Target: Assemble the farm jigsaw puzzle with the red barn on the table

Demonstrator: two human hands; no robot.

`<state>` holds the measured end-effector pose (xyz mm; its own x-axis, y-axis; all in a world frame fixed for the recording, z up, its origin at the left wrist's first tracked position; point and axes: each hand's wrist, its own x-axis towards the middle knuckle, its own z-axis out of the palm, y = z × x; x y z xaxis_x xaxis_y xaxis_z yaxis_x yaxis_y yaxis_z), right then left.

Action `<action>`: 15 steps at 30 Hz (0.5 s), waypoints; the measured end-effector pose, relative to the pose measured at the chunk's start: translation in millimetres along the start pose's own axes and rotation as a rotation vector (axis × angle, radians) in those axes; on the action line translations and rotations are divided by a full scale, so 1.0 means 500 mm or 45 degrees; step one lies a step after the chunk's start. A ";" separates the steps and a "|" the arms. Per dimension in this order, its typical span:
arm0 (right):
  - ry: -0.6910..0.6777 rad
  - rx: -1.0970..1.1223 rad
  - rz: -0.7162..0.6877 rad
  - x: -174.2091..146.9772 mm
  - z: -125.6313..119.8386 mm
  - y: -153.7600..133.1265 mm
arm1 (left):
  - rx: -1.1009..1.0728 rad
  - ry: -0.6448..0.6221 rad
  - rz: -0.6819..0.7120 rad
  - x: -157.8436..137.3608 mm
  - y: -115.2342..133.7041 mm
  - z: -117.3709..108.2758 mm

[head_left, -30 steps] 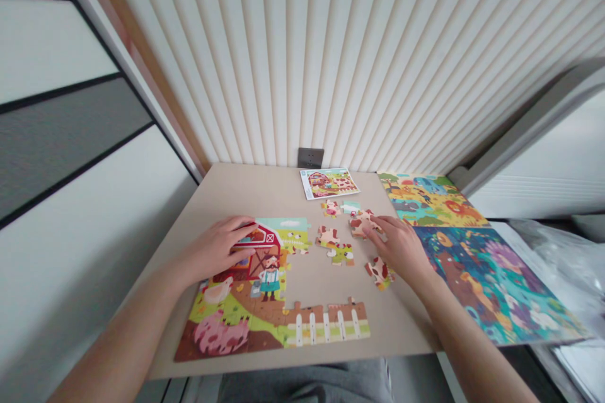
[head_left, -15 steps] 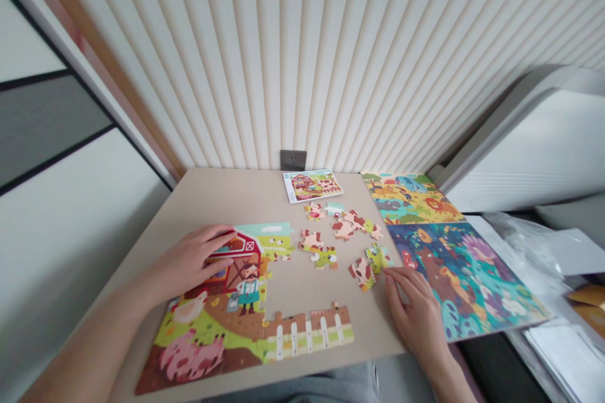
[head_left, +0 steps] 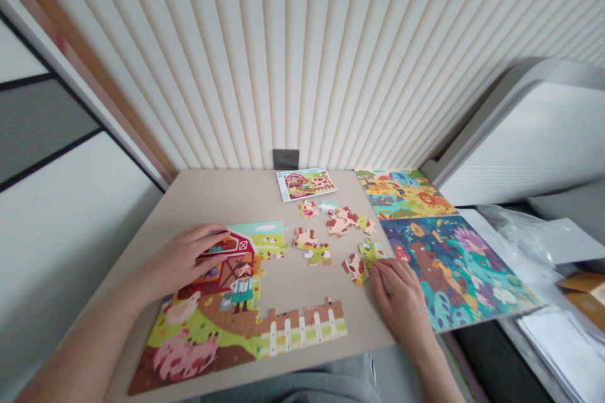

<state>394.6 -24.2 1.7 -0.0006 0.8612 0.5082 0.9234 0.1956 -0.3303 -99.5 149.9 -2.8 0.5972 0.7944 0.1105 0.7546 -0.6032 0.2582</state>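
Observation:
A partly joined farm jigsaw puzzle [head_left: 227,308] lies on the left of the table, showing a red barn, a farmer, a hen, a pig and a white fence. My left hand [head_left: 198,257] rests flat on its barn part, fingers spread. At the right, my right hand [head_left: 401,289] has its fingertips pinched at the lower edge of a green puzzle piece [head_left: 369,248]. A brown-and-white cow piece [head_left: 355,268] lies against that piece. Several loose pieces lie farther back, among them a sheep piece [head_left: 317,255], a pink-and-brown piece [head_left: 305,237] and joined cow pieces [head_left: 341,221].
A picture card [head_left: 307,184] of the farm scene lies at the back, below a wall socket [head_left: 286,158]. Two finished pictures, a savanna one [head_left: 406,194] and a dark forest one [head_left: 458,271], lie along the right edge. Plastic wrap [head_left: 515,239] and papers [head_left: 558,346] are beyond.
My right hand has moved slightly left and forward, its fingertips now further onto the green puzzle piece. My left hand stays on the barn. The whole view has shifted a little.

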 end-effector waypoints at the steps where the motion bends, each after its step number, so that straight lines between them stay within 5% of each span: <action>1: 0.018 -0.009 -0.003 -0.001 0.001 0.001 | 0.005 0.005 0.006 0.001 -0.003 0.002; 15: 0.172 -0.003 0.417 -0.008 -0.006 0.023 | -0.018 0.040 0.007 0.006 0.001 -0.002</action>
<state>406.1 -27.0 -1.8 0.3466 0.8080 0.4764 0.8669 -0.0820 -0.4916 -97.5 151.9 -1.4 0.5927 0.7929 0.1417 0.7471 -0.6069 0.2711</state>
